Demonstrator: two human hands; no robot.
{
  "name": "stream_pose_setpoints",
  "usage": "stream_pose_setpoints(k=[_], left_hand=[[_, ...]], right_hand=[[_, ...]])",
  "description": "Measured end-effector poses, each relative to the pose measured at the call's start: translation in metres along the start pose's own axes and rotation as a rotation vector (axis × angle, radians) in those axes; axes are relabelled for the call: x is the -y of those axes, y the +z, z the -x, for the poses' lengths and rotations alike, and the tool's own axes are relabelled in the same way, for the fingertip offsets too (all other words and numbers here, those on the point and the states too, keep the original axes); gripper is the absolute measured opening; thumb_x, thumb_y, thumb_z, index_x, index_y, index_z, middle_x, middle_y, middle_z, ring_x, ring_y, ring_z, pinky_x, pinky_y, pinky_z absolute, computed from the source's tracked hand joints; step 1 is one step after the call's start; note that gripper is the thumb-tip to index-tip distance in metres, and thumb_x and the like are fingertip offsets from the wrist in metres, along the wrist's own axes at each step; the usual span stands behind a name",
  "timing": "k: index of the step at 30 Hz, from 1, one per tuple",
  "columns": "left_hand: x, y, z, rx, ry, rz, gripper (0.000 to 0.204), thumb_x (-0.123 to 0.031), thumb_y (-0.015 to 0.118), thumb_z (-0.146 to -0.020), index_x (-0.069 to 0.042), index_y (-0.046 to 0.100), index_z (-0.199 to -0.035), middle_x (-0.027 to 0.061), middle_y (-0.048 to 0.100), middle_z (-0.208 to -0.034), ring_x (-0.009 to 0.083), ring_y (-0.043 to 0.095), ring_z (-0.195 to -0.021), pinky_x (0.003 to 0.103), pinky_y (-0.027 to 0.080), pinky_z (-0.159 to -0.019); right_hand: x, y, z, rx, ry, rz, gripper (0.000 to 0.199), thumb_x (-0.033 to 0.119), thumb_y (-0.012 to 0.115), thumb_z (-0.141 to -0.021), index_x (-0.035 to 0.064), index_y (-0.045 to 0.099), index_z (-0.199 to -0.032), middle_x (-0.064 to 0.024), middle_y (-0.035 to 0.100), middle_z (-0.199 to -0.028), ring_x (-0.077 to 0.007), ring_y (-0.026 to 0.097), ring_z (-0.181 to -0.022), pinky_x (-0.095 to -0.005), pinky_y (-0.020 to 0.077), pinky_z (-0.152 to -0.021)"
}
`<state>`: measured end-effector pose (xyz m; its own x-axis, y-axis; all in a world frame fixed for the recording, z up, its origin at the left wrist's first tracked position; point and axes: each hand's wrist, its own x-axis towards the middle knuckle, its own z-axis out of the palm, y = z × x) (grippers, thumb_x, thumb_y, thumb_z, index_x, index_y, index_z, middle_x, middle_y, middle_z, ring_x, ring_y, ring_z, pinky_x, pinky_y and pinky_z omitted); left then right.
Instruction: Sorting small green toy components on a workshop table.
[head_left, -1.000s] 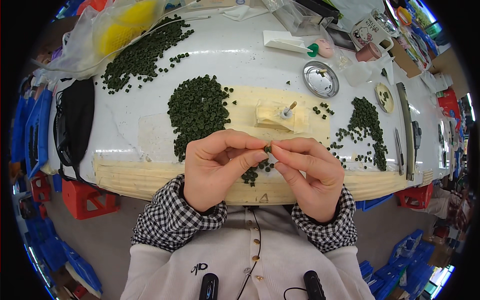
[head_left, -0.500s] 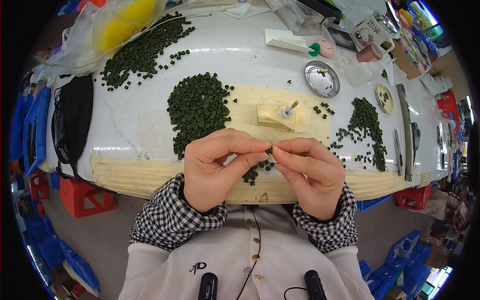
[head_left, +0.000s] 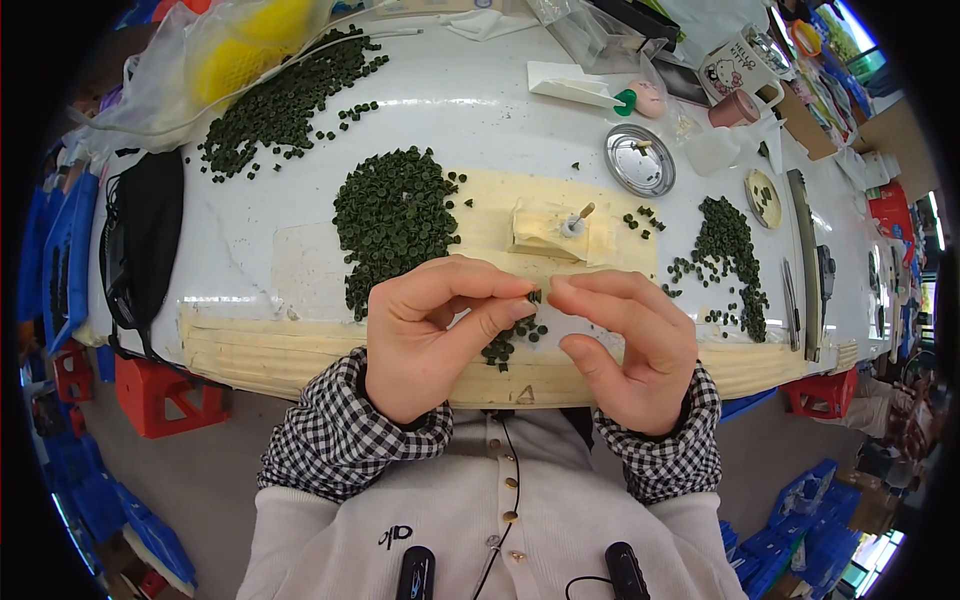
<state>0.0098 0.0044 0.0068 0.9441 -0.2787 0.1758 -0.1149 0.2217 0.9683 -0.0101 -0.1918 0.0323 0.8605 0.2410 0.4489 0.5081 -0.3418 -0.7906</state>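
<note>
My left hand (head_left: 430, 330) and my right hand (head_left: 625, 340) meet in front of my chest over the near edge of a white table (head_left: 250, 240). Between their fingertips they pinch one small dark green ring-shaped piece (head_left: 535, 296). Just below my fingers lies a small cluster of the same green pieces (head_left: 505, 345). A large heap of green pieces (head_left: 395, 215) sits beyond my left hand. A taped block with a short upright peg (head_left: 560, 228) stands right behind my hands.
More green pieces lie at the far left (head_left: 285, 100) and at the right (head_left: 730, 250). A round metal dish (head_left: 640, 160), a mug (head_left: 735, 65), a black bag (head_left: 140, 235) on the left edge and long metal tools (head_left: 805, 260) at the right surround the work area.
My hands have stayed together at the same spot. The fingertips shifted slightly around the small green piece.
</note>
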Motion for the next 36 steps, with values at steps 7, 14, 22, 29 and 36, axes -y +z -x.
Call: stream_pose_setpoints(k=[7, 14, 22, 29, 36], left_hand=[[-0.001, 0.0, -0.001, -0.008, 0.026, -0.031, 0.016, 0.012, 0.063, -0.083, 0.003, 0.066, -0.097, 0.0118, 0.067, -0.095, 0.0135, 0.062, -0.082, 0.025, 0.051, -0.072], [0.0, -0.002, 0.0, -0.007, 0.04, -0.049, 0.017, 0.013, 0.063, -0.083, 0.004, 0.066, -0.097, 0.0118, 0.066, -0.096, 0.0136, 0.063, -0.082, 0.024, 0.051, -0.073], [-0.005, -0.002, 0.0, 0.006, 0.026, -0.153, 0.017, 0.012, 0.064, -0.082, 0.004, 0.067, -0.097, 0.0108, 0.065, -0.095, 0.0133, 0.062, -0.084, 0.024, 0.05, -0.073], [-0.003, -0.002, -0.001, 0.022, 0.06, -0.173, 0.017, 0.011, 0.065, -0.082, 0.003, 0.068, -0.096, 0.01, 0.065, -0.094, 0.0133, 0.06, -0.084, 0.025, 0.048, -0.073], [-0.002, -0.002, -0.001, 0.023, 0.061, -0.169, 0.017, 0.011, 0.065, -0.082, 0.003, 0.068, -0.096, 0.0095, 0.065, -0.092, 0.0131, 0.06, -0.082, 0.025, 0.048, -0.072]], right_hand=[[-0.012, -0.023, -0.036, -0.149, 0.027, 0.457, 0.02, 0.002, 0.07, -0.08, -0.0004, 0.067, -0.099, -0.0101, 0.062, -0.083, -0.0193, 0.059, -0.073, -0.0287, 0.0479, -0.065], [-0.028, -0.016, -0.043, -0.041, 0.051, 0.395, 0.013, 0.004, 0.072, -0.079, -0.0007, 0.069, -0.091, -0.009, 0.06, -0.076, -0.0189, 0.057, -0.068, -0.0286, 0.0453, -0.062], [0.005, -0.018, -0.038, -0.203, -0.202, 0.231, 0.012, 0.002, 0.072, -0.08, -0.0025, 0.065, -0.088, -0.0083, 0.062, -0.079, -0.0178, 0.059, -0.073, -0.0271, 0.0461, -0.064], [0.006, -0.007, -0.029, 0.084, 0.058, -0.181, 0.018, 0.014, 0.051, -0.099, -0.0034, 0.048, -0.102, -0.0121, 0.056, -0.096, -0.0183, 0.064, -0.089, -0.0284, 0.0505, -0.083], [0.003, -0.008, -0.03, 0.12, 0.029, -0.133, 0.018, 0.013, 0.052, -0.098, -0.0042, 0.049, -0.1, -0.012, 0.057, -0.096, -0.0171, 0.063, -0.087, -0.0279, 0.0502, -0.082]])
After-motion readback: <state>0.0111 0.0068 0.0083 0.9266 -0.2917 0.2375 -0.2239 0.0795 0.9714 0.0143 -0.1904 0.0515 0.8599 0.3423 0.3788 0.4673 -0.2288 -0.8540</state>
